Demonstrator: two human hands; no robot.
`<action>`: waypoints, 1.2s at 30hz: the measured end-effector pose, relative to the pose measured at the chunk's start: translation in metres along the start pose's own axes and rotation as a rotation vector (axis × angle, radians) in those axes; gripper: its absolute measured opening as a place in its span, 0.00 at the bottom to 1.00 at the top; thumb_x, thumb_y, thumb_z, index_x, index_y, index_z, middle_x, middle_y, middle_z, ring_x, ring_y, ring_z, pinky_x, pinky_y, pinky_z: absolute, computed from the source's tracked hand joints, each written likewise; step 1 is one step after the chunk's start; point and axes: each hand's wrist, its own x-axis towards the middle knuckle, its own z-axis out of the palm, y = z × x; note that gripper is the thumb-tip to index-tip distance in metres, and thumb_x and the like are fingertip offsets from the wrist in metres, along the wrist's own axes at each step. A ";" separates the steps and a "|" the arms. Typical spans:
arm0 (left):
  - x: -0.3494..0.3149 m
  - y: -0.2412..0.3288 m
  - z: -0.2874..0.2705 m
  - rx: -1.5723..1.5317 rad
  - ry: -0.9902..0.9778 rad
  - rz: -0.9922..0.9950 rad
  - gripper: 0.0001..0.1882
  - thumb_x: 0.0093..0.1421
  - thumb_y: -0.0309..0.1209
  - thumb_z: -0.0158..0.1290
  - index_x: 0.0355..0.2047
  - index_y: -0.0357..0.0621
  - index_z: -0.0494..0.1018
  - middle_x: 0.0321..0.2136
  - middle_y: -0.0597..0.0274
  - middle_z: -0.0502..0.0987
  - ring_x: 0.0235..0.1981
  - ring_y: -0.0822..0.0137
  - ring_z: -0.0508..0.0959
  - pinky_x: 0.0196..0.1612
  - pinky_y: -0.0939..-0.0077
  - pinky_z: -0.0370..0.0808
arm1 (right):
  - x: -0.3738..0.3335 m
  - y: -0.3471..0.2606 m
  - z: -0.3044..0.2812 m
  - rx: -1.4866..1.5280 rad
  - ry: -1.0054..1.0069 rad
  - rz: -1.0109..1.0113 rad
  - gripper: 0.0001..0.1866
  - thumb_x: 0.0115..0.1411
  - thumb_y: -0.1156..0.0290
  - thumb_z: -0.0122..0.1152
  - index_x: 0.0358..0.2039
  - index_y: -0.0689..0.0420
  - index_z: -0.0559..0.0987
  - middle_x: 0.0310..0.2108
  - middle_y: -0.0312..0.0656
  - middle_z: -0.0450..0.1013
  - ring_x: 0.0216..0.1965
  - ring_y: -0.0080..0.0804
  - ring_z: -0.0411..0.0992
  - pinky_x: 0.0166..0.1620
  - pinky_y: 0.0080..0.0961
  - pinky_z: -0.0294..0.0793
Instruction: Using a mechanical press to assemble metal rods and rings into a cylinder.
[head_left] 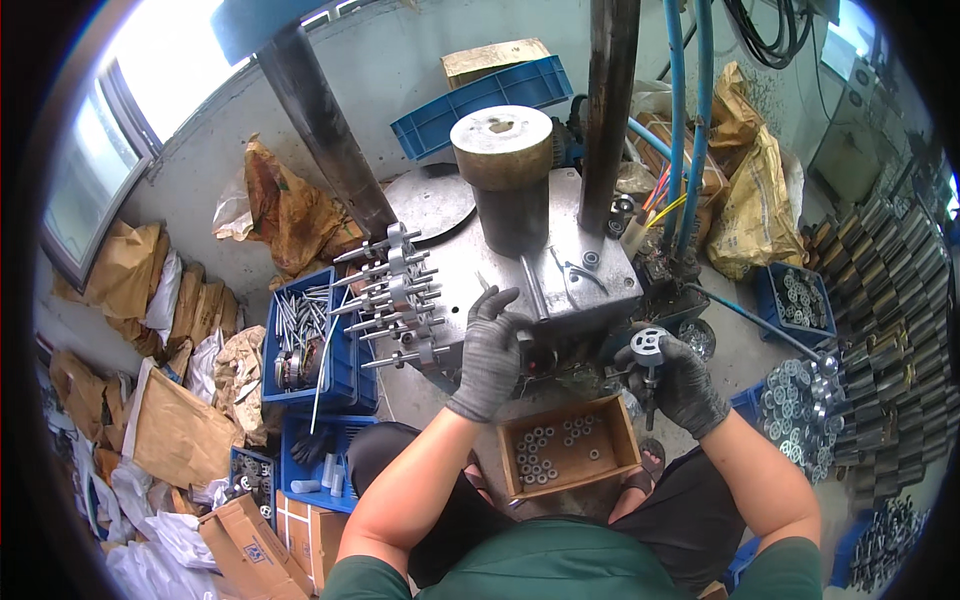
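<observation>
Both my hands wear grey knit gloves. My right hand (690, 385), right of the metal worktable's front edge, is closed round a metal part with a round, holed disc (647, 345) on top and a dark stem below. At the table's front edge is my left hand (488, 365), its fingers curled. Whatever it may hold is hidden. A metal rod (534, 290) lies just beyond its fingers, and a pair of pliers (578, 277) rests farther right. Several shafts with metal hubs (402, 290) stand in a row along the table's left edge.
A thick press column (503, 190) rises from the worktable (610, 285). Below my hands, a wooden box (625, 430) holds small rings. A blue crate (300, 395) of metal pins is at left; discs (795, 415) and stacked metal parts (890, 340) fill the right.
</observation>
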 end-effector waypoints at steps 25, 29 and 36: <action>-0.055 0.077 0.043 -0.892 -0.584 -0.626 0.20 0.72 0.33 0.52 0.61 0.40 0.69 0.39 0.62 0.78 0.35 0.74 0.75 0.39 0.73 0.77 | 0.031 0.033 0.066 -0.360 0.060 -0.257 0.34 0.58 0.84 0.70 0.64 0.54 0.69 0.53 0.42 0.74 0.53 0.33 0.76 0.59 0.32 0.78; -0.078 0.063 0.061 -0.896 -0.470 -0.664 0.15 0.73 0.31 0.50 0.57 0.43 0.72 0.36 0.63 0.79 0.33 0.74 0.75 0.38 0.73 0.78 | 0.052 0.017 0.081 -0.468 0.039 -0.438 0.36 0.57 0.84 0.70 0.65 0.53 0.69 0.56 0.42 0.74 0.57 0.32 0.73 0.61 0.30 0.74; -0.082 0.029 0.079 -1.085 -0.471 -1.015 0.11 0.72 0.29 0.49 0.52 0.41 0.73 0.33 0.61 0.80 0.29 0.69 0.79 0.33 0.72 0.82 | 0.132 -0.061 0.112 -0.947 -0.021 -0.643 0.37 0.55 0.81 0.73 0.65 0.56 0.69 0.48 0.37 0.72 0.48 0.31 0.75 0.52 0.30 0.80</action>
